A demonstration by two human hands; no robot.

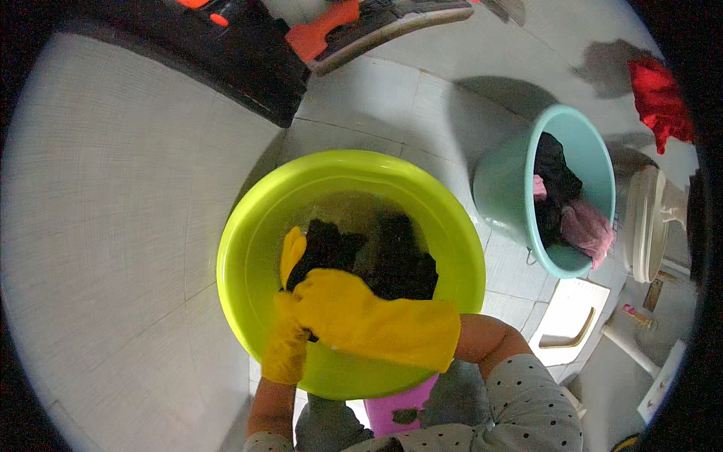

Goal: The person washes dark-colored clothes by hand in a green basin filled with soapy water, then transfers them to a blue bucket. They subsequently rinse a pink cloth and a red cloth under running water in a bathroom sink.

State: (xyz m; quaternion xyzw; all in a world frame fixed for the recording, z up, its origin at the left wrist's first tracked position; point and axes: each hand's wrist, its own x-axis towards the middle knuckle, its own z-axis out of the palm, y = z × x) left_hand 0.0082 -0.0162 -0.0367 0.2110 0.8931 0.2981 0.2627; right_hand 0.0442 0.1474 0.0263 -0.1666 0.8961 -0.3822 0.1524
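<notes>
Both my hands wear yellow rubber gloves and come together over the left part of a lime-green basin. A wet black cloth bunches up between them. My right hand reaches across from the right, its fingers closed on the cloth and partly hidden. Coming up from below, my left hand grips the same cloth at its left side, with yellow fingers showing beyond my right hand. More black fabric lies in cloudy water to the right of the bunch.
A pale blue bucket with black and pink clothes stands at the right. Beyond it are a white lidded pail and a hanging red cloth. A white board lies nearby; a pink stool is below the basin. A pale wall rises left.
</notes>
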